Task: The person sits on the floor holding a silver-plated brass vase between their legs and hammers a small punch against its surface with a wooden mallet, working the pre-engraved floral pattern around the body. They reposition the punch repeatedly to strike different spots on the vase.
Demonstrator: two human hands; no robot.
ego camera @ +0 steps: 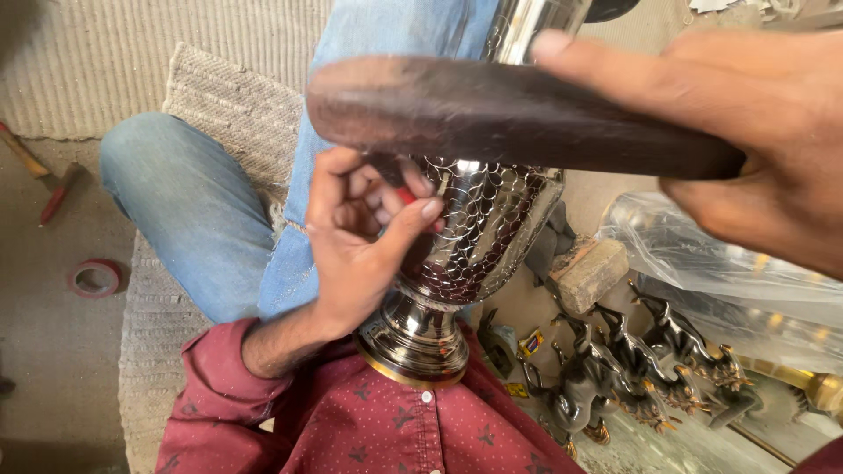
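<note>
Small yellow/red printed packet point(530, 343) on floor just beside the vase foot, w/ a greenish scrap point(497, 344) next to it; print too small to tell. Clear plastic bag point(702, 263) at right, crumpled, contents unclear, gold bits showing thru. Red tape roll point(95, 277) lies flat on floor far left, near a red-handled tool point(54, 195). Silver vase point(479, 237), hammered scale pattern, gold-rimmed foot pressed vs the maroon shirt point(369, 421), body tilted away over the jeans leg point(211, 219); inside not visible. Left hand point(360, 241) curled narrow on a small red-tipped tool point(406, 197) held to vase side, thumb touching the metal. Right hand point(755, 132) clamped on dark wooden mallet point(518, 118), held across above vase, blurred. Dark horse figurines point(632, 369) grouped at lower right, wood block point(590, 274) near them. Woven mat point(237, 114) under the leg.
</note>
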